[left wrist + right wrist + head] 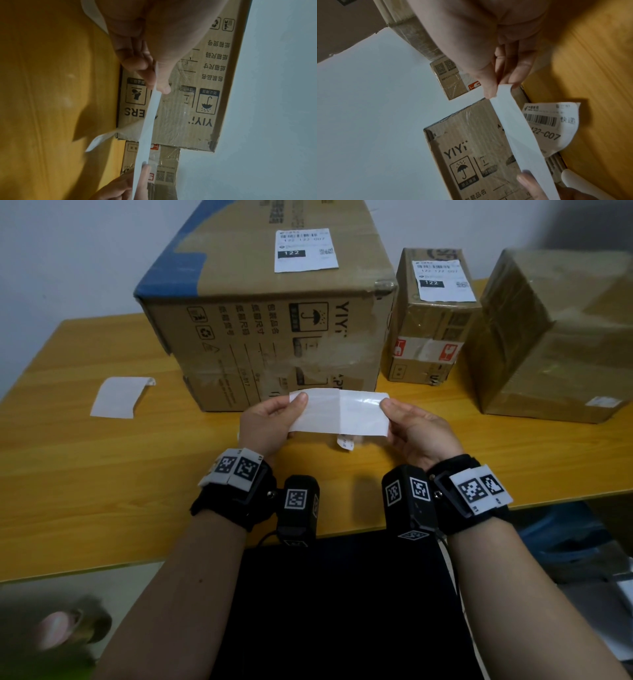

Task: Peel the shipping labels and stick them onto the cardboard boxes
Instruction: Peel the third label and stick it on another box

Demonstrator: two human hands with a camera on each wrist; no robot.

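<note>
A white backing strip [339, 412] is stretched between my two hands above the table, in front of the large cardboard box [267, 320]. My left hand [294, 405] pinches its left end and my right hand [390, 407] pinches its right end. A printed shipping label [553, 125] with a barcode curls down from the strip's underside, partly peeled; only its tip [346, 443] shows in the head view. The large box carries a label [305, 249] on top. The small box [431, 316] also has a label [442, 280]. The taped box [555, 337] at the right has no label on top.
An empty white backing sheet [120, 397] lies on the yellow wooden table [85, 474] at the left. The three boxes stand in a row along the back, against a pale wall. The table's front edge is close to my wrists.
</note>
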